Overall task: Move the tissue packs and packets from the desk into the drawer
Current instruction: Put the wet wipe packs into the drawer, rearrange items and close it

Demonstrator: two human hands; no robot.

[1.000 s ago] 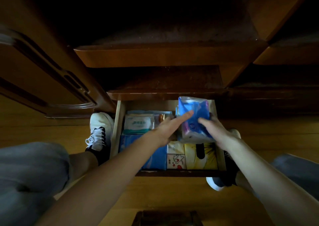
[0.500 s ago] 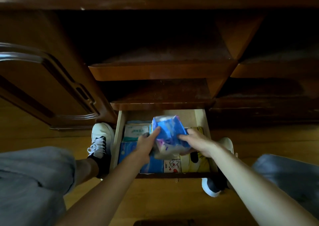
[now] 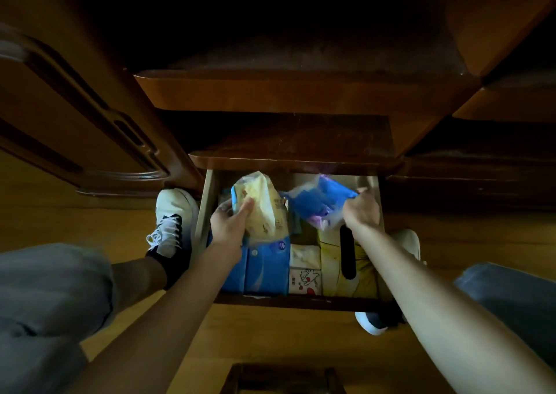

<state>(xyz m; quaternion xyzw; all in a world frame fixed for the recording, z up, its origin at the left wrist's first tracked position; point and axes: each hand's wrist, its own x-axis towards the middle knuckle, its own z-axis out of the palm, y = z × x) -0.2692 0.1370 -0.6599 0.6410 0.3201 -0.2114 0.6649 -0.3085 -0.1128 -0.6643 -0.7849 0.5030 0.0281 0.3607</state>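
Looking down from the head camera, we see an open wooden drawer [image 3: 201, 213] at the centre of the frame, pulled out beneath a dark desk. Our left hand [image 3: 228, 223], left of centre, has its fingers curled around a pale yellow tissue pack [image 3: 261, 207], held tilted over the drawer's upper left part. Our right hand [image 3: 359, 210], right of centre, pinches a blue plastic packet [image 3: 316, 202] by its crumpled edge — the packet hangs over the drawer's upper right part. Beneath them, already in the drawer, lie a blue pack [image 3: 264, 265], a small white pack with a cartoon print [image 3: 305, 276] and a yellow pack [image 3: 332, 261], side by side along the lower edge. A white sneaker [image 3: 173, 213] rests on the wooden floor just left of the drawer.
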